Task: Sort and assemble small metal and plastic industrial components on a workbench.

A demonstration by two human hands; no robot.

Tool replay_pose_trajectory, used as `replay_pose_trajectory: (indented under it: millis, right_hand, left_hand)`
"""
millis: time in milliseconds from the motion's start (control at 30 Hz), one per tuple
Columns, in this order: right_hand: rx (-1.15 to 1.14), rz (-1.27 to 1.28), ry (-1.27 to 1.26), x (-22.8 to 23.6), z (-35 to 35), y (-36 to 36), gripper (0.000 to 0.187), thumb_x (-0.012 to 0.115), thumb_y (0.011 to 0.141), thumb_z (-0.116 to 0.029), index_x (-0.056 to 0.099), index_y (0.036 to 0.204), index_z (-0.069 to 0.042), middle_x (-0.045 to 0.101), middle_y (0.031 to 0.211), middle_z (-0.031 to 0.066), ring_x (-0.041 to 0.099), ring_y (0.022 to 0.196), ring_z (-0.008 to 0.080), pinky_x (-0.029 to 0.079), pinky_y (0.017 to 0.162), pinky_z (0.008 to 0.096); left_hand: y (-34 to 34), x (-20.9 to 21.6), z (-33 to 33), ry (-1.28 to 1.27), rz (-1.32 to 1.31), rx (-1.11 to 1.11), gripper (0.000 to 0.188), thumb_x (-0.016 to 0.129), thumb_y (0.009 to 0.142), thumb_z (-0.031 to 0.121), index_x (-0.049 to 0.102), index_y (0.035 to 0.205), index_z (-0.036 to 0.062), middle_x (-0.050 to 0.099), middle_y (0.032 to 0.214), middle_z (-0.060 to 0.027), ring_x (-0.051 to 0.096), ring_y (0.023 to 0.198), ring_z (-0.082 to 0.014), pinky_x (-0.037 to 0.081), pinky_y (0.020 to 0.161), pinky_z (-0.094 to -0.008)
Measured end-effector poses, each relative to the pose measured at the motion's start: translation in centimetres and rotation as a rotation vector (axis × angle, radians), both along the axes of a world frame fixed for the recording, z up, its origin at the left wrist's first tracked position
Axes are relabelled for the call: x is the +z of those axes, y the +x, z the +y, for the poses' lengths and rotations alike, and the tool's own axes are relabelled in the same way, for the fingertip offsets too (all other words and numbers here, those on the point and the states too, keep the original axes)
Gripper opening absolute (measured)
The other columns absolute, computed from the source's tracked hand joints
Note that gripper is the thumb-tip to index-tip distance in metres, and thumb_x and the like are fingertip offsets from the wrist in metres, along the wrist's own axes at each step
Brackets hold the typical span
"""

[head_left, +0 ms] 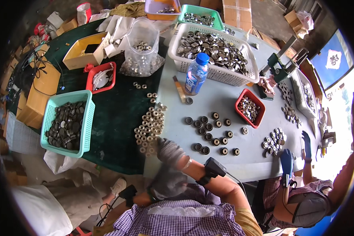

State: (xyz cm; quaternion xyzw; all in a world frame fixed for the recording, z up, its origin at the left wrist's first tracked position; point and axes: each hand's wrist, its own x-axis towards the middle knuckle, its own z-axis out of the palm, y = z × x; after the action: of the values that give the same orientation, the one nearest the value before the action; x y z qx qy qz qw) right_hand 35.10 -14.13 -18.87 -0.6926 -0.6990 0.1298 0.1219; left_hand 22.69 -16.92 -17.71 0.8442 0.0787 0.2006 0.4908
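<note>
Grey worktop [249,163] meets a dark green surface [116,131] on your left, and astride that seam, toward the near edge, lie the metal rings [151,124], mostly loose and shallow, likely so that you can pick one without digging. Your gloved right hand [170,152] is at the near end of that patch; blur hides whether its fingers are spread or pinching a ring. Your left hand [168,183], gloved too, is by the near edge in front of you, equally blurred, so its grip cannot be told. Dark round caps [208,137] sit right of the rings, probably spaced for easy reach. Toward the far edge, the white basket [226,77] presumably keeps its heaped discs [216,47] from sliding about.
</note>
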Motion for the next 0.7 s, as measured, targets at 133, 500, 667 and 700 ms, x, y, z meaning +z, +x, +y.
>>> replay_pose_trajectory:
  millis: [133, 500, 667, 700]
  right_hand:
    - [-0.177, 0.1, -0.144, -4.7, -5.1, 3.2, 0.017, 0.054, 0.083, -0.012, 0.057, 0.095, -0.001, 0.058, 0.085, 0.0123, 0.059, 0.075, 0.027, 0.047, 0.059, 0.0365]
    - [-0.252, 0.444, 0.242, 3.3, -12.6, 12.3, 0.019, 0.06, 0.076, -0.001, 0.056, 0.095, -0.002, 0.054, 0.086, 0.0137, 0.055, 0.07, 0.0267, 0.045, 0.062, 0.0359]
    - [-0.362, 0.295, 0.155, 2.0, -12.0, 11.8, 0.018, 0.059, 0.075, -0.002, 0.055, 0.093, -0.002, 0.054, 0.086, 0.0163, 0.056, 0.073, 0.0328, 0.047, 0.064, 0.0399]
    - [-0.359, 0.298, 0.154, 2.1, -11.7, 11.7, 0.018, 0.059, 0.075, -0.002, 0.055, 0.093, -0.002, 0.054, 0.086, 0.0163, 0.056, 0.073, 0.0328, 0.047, 0.064, 0.0399]
  left_hand:
    - [-0.9, -1.2, 0.7, -0.056, -0.021, 0.084, 0.011, 0.068, 0.073, 0.007, 0.061, 0.082, 0.0043, 0.059, 0.069, -0.0068, 0.058, 0.059, -0.021, 0.047, 0.056, -0.0318]
    - [0.2, -0.8, 1.7, -0.148, 0.004, 0.211, 0.012, 0.068, 0.073, 0.006, 0.058, 0.079, 0.0048, 0.056, 0.066, -0.0052, 0.053, 0.053, -0.0179, 0.044, 0.05, -0.03]
    - [0.0, -1.6, 1.8, -0.048, -0.012, 0.186, 0.01, 0.063, 0.08, 0.01, 0.059, 0.088, 0.0061, 0.058, 0.07, -0.0081, 0.057, 0.057, -0.0248, 0.048, 0.053, -0.0338]
    - [-0.1, -1.7, 1.8, -0.047, -0.011, 0.19, 0.01, 0.063, 0.08, 0.01, 0.059, 0.088, 0.0061, 0.058, 0.07, -0.0081, 0.057, 0.057, -0.0248, 0.048, 0.053, -0.0338]
